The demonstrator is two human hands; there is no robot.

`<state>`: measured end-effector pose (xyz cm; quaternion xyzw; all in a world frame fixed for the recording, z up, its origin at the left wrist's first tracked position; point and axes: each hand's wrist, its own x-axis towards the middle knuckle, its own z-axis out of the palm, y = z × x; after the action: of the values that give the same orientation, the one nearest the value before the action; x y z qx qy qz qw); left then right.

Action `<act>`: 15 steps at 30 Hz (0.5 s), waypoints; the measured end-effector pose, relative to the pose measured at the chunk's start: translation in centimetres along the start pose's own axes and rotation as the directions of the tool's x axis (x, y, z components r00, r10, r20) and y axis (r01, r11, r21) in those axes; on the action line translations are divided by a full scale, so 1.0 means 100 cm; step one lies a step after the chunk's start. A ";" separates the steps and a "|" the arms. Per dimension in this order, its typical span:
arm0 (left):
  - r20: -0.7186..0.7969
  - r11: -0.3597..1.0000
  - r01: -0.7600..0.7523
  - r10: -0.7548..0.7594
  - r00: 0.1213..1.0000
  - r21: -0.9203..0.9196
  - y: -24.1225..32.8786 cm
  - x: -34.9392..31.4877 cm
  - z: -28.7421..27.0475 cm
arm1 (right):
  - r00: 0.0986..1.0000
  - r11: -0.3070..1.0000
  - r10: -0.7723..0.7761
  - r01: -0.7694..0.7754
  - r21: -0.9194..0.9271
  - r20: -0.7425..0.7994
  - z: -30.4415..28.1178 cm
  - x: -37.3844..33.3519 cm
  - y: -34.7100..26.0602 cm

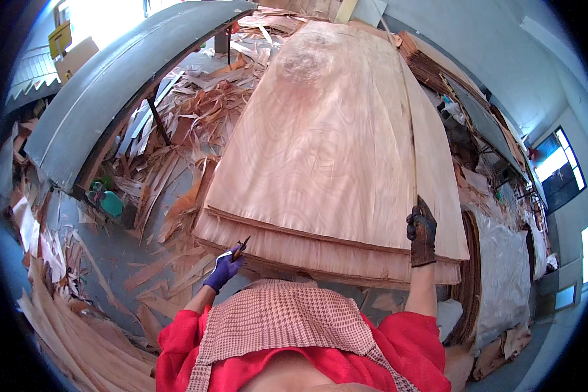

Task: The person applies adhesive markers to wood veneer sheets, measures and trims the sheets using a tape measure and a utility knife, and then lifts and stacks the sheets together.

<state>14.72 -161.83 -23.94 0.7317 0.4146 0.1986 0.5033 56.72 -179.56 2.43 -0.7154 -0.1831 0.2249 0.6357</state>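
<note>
A tall stack of pale pinkish wood veneer sheets (320, 144) lies in front of me, its upper layers set back from the lower ones along the near edge. My left hand (223, 270), in a purple glove, is closed around a small knife-like tool (240, 249) with a dark pointed tip, just off the stack's near left corner. At the near right, my right hand (422, 234) wears a dark glove and rests over the top sheet. Its fingers are curled at the near end of a long thin stick (411, 144), which runs away along the sheet's right side.
A grey-topped table (130, 78) stands at the left, with veneer scraps (202, 111) heaped beneath and beside it. Long veneer strips (78, 333) pile up at the lower left. On the right are a plastic-wrapped stack (500, 274) and more veneer (431, 62) along the wall.
</note>
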 end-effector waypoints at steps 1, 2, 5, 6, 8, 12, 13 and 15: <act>-0.019 1.000 -0.002 0.001 1.000 -0.014 0.000 -0.002 0.000 | 0.999 0.999 -0.032 0.032 0.014 0.001 0.005 0.005 -0.004; -0.040 1.000 -0.003 0.002 0.999 -0.029 0.001 -0.005 0.000 | 0.998 0.998 -0.064 0.064 0.029 0.002 0.010 0.011 -0.008; -0.022 0.992 0.080 -0.083 0.996 -0.101 0.001 -0.014 -0.002 | 0.999 0.999 -0.029 0.028 -0.035 -0.025 0.034 0.033 -0.011; -0.022 0.993 0.078 -0.080 0.997 -0.087 0.002 -0.018 -0.003 | 0.999 0.998 -0.014 0.011 -0.062 -0.032 0.040 0.044 -0.008; -0.032 0.996 0.080 -0.081 0.996 -0.046 0.002 -0.025 -0.006 | 1.000 0.996 -0.004 0.006 -0.090 0.022 0.059 0.060 -0.001; -0.032 0.994 0.083 -0.085 0.996 -0.070 -0.001 -0.032 -0.004 | 0.972 0.977 0.200 -0.189 -0.098 0.125 0.079 0.072 0.006; -0.009 0.990 0.120 -0.121 0.993 -0.072 -0.004 -0.032 -0.004 | 0.950 0.950 0.294 -0.279 -0.141 0.103 0.082 0.073 0.014; 0.036 0.982 0.176 -0.174 0.984 -0.069 0.000 -0.031 -0.002 | 0.906 0.936 0.344 -0.308 -0.171 0.246 0.069 0.065 0.027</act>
<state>12.83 -164.18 -23.42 0.6766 0.4623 0.1574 0.5510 58.22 -170.64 -1.48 -0.7375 -0.1605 0.4119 0.5105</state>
